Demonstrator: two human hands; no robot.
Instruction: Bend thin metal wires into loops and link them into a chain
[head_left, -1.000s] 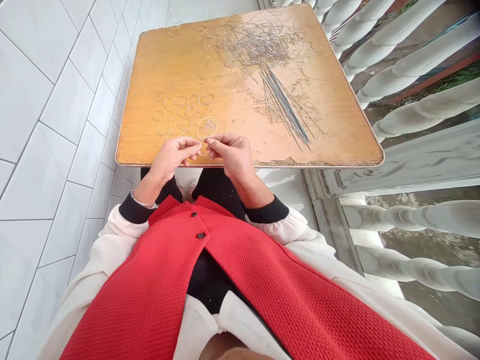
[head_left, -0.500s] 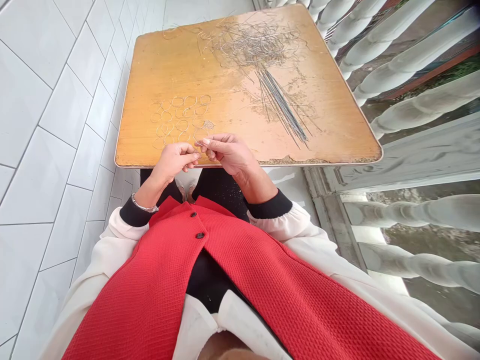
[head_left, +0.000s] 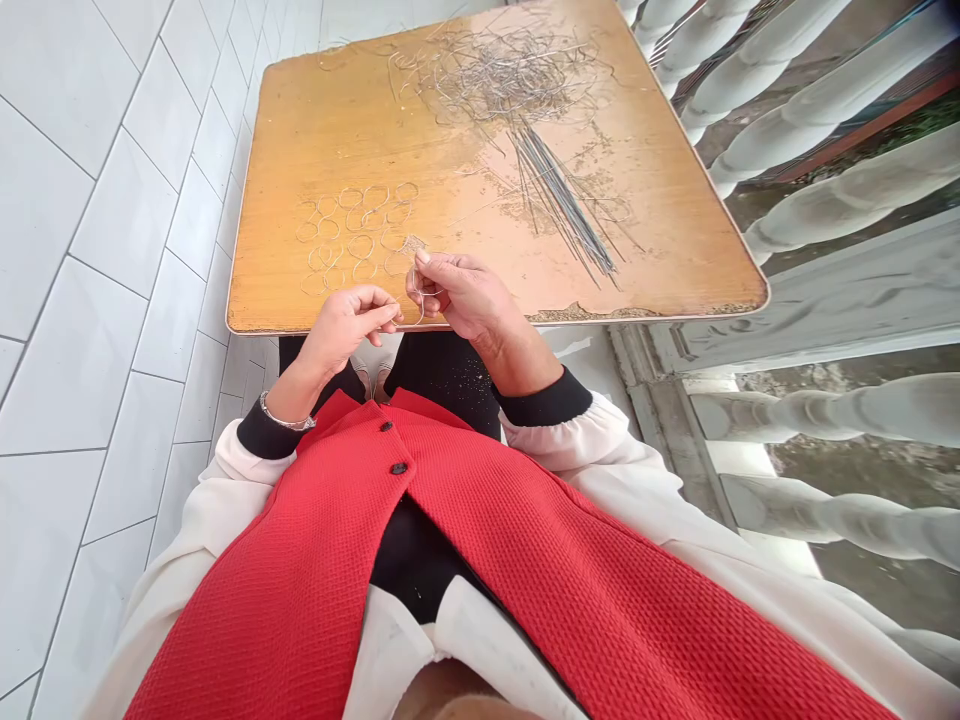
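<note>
Two hands are working right at the near edge of the wooden tabletop (head_left: 337, 120), and we're in close! Our right hand (head_left: 465, 305) is curled in, its thumb and fingers pinched on a thin wire loop (head_left: 418, 298), holding it up off the wood, where it seems easiest to handle. Our left hand (head_left: 346, 323) sits just beside it, fingers half curled toward the wire, though we can't tell whether they have hold of it. Just ahead of the hands and to the left, small wire rings (head_left: 352, 235) lie flat in loose rows, seemingly kept apart from the raw stock. Farther ahead and to the right, straight wires (head_left: 562, 200) lie bunched along one line, perhaps to stop them snagging, and beyond them sits a tangled heap of wire (head_left: 499, 75). We can't spot a brand or any readable writing!
</note>
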